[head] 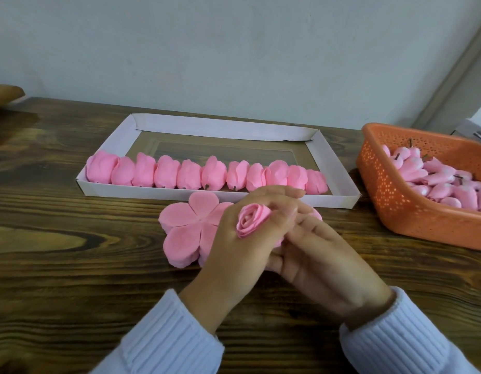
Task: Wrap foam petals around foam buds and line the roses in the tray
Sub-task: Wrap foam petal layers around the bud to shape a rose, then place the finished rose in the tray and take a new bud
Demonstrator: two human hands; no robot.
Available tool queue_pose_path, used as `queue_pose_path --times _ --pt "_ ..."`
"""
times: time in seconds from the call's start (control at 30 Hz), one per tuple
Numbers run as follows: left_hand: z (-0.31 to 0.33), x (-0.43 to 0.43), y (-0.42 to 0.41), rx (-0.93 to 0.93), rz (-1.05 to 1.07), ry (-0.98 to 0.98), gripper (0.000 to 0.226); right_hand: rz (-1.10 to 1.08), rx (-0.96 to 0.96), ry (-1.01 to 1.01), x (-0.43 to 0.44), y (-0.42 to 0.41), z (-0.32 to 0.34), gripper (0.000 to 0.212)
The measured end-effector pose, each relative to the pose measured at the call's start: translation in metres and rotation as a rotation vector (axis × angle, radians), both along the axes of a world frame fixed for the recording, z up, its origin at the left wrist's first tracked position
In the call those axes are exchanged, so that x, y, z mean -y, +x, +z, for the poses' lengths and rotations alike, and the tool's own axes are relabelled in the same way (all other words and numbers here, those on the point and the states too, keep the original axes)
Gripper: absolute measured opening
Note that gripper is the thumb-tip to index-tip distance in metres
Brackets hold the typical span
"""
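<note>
A pink foam rose [251, 221] sits between both my hands, just in front of the tray. My left hand [234, 247] curls round its left side and base. My right hand [317, 252] wraps the petals from the right, fingers over the rose's top edge. Under and left of my hands lies a stack of flat five-lobed pink petal sheets [185, 225]. The white cardboard tray [104, 147] holds a row of several finished pink roses [207, 174] along its near side.
An orange perforated plastic basket [395, 206] at the right holds several pink foam buds [444, 182] with dark stems. The dark wooden table [72, 252] runs up to a pale wall. A brown object [4, 95] sits at the far left edge.
</note>
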State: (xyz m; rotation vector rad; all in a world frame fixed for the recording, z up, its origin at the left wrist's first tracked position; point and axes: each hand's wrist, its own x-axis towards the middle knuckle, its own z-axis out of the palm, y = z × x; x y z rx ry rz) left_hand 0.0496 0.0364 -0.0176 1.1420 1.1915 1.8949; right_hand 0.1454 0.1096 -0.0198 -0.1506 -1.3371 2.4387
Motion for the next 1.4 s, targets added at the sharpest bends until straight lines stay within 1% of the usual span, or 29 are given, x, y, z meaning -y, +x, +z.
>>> queue_pose_path --times 0.07,0.13,0.27,0.33,0.4,0.5,0.6,0.7,0.77,0.83,0.9,0.97,1.0,1.1,1.13,1.17,1.2,1.23,1.27,1.3,1.33,1.37,1.4 --pt "-0.002 0.001 0.002 0.036 -0.007 -0.038 0.012 -0.007 -0.012 0.066 0.002 0.001 0.001 0.030" --pt "-0.002 0.000 0.000 0.025 0.020 -0.038 0.019 -0.037 -0.034 0.105 0.004 0.001 0.002 0.027" --pt "0.001 0.001 -0.003 0.068 0.031 -0.094 0.026 -0.175 0.025 0.148 0.005 0.000 0.002 0.037" --pt "-0.001 0.000 -0.003 0.079 -0.004 -0.094 0.024 -0.162 0.033 0.096 0.006 0.000 0.003 0.039" --pt "0.000 -0.001 -0.004 0.053 -0.026 -0.050 0.020 -0.130 0.048 0.065 0.005 0.001 0.005 0.035" --pt "-0.001 -0.001 -0.006 0.051 -0.038 -0.050 0.019 -0.127 0.098 0.105 0.000 0.003 0.005 0.035" --pt "-0.003 -0.001 -0.007 0.048 -0.029 -0.047 0.021 -0.097 0.148 0.155 -0.003 0.003 0.008 0.049" --pt "-0.005 -0.003 -0.007 0.012 0.002 -0.052 0.023 -0.097 0.223 0.224 -0.007 0.004 0.008 0.038" --pt "-0.006 -0.004 -0.006 -0.028 0.039 -0.052 0.022 -0.096 0.265 0.284 -0.008 0.005 0.009 0.031" --pt "-0.006 -0.005 -0.005 -0.036 0.093 -0.044 0.022 -0.068 0.325 0.327 -0.010 0.006 0.016 0.035" --pt "-0.007 -0.006 -0.005 0.002 0.165 -0.030 0.028 -0.012 0.389 0.364 -0.013 0.006 0.024 0.042" --pt "-0.007 -0.006 -0.007 0.057 0.229 0.003 0.035 0.018 0.428 0.376 -0.020 0.007 0.033 0.039" --pt "-0.006 -0.006 -0.008 0.080 0.260 0.037 0.036 0.017 0.425 0.346 -0.026 0.007 0.038 0.038" --pt "-0.007 -0.005 -0.013 0.139 0.387 0.125 0.026 -0.068 0.309 0.247 -0.052 0.006 0.053 0.053" --pt "-0.007 -0.005 -0.015 0.156 0.425 0.128 0.023 -0.135 0.277 0.230 -0.062 0.004 0.058 0.054" --pt "-0.008 -0.005 -0.016 0.168 0.447 0.122 0.022 -0.240 0.283 0.241 -0.075 0.002 0.059 0.053" --pt "-0.008 -0.004 -0.016 0.174 0.457 0.111 0.022 -0.386 0.346 0.310 -0.090 0.000 0.059 0.052" --pt "-0.008 -0.004 -0.016 0.170 0.459 0.102 0.022 -0.554 0.462 0.449 -0.105 -0.001 0.057 0.050" --pt "-0.008 -0.005 -0.015 0.161 0.457 0.096 0.019 -0.704 0.612 0.643 -0.119 -0.002 0.052 0.048" --pt "-0.008 -0.005 -0.015 0.150 0.455 0.092 0.016 -0.809 0.755 0.856 -0.132 -0.002 0.048 0.044" --pt "-0.007 -0.005 -0.014 0.145 0.451 0.089 0.014 -0.861 0.863 1.047 -0.142 -0.002 0.044 0.040" --pt "-0.007 -0.006 -0.013 0.143 0.449 0.086 0.013 -0.865 0.944 1.195 -0.149 -0.003 0.041 0.036" --pt "-0.007 -0.007 -0.013 0.142 0.447 0.083 0.014 -0.832 1.019 1.291 -0.154 -0.005 0.039 0.033"
